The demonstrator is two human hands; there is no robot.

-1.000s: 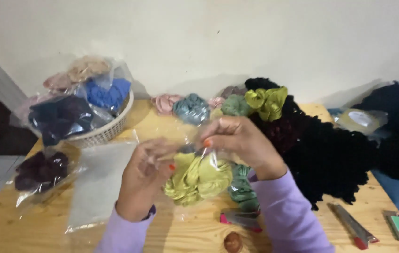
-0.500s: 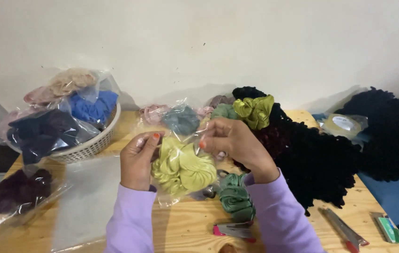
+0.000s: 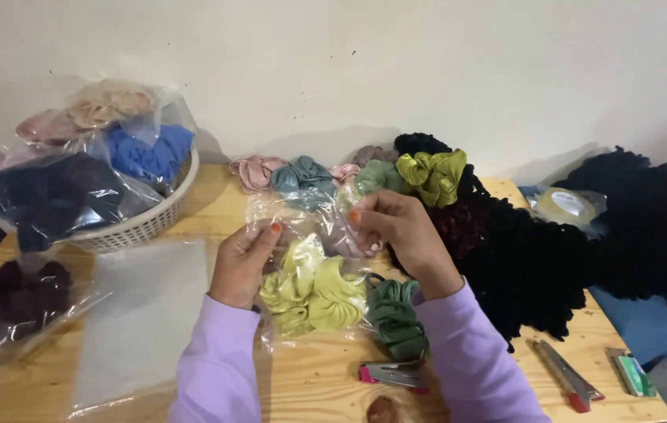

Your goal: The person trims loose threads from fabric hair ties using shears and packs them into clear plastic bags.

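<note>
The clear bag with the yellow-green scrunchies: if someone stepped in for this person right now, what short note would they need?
Left hand and right hand each pinch the top edge of the clear bag, held over the wooden table.
Yellow-green scrunchies are inside; the bag's mouth is not visibly sealed.
Dark green scrunchie lies loose beside it.
More loose scrunchies line the wall; filled bags sit in the white basket.

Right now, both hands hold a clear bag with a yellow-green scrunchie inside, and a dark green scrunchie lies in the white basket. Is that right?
Not quite. The head view shows the dark green scrunchie on the wooden table, beside the right hand's sleeve, not in the white basket. Both hands, left hand included, do hold the clear bag with the yellow-green scrunchie.
</note>
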